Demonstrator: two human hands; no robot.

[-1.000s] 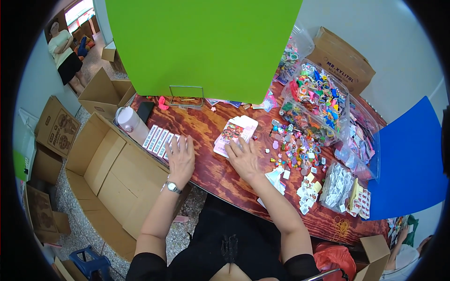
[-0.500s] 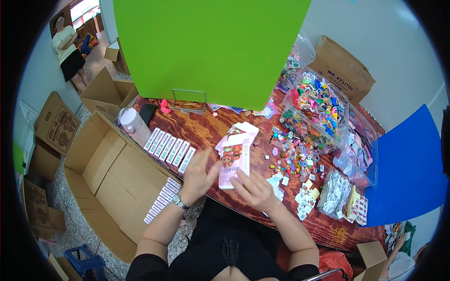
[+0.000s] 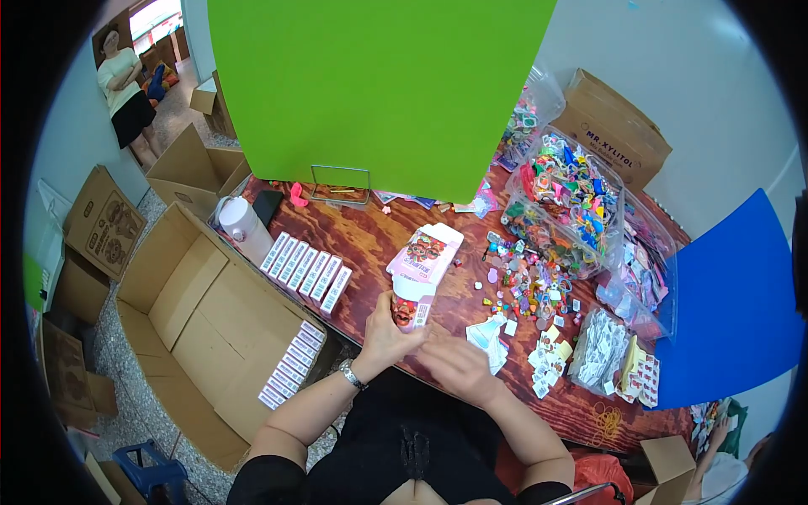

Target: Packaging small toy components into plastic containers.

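My left hand [image 3: 385,334] grips the lower end of a small pink and white printed carton [image 3: 410,303], held upright near the front edge of the brown wooden table [image 3: 370,244]. My right hand [image 3: 450,364] is just below and to the right of it, fingers curled toward the carton's bottom; whether it touches the carton is unclear. A stack of flat pink cartons [image 3: 427,251] lies on the table just beyond. A row of finished white boxes [image 3: 306,271] lies to the left of my left hand.
A large open cardboard box [image 3: 202,328] stands left of the table with a row of white boxes [image 3: 290,364] inside. A white jug [image 3: 246,229], clear bins of colourful small items [image 3: 564,202], scattered trinkets [image 3: 526,286] and packets [image 3: 598,349] crowd the table. A person [image 3: 124,93] stands far left.
Both hands drew back from the flat stack toward my body. A carton was lifted off the stack and now stands upright in my left hand.
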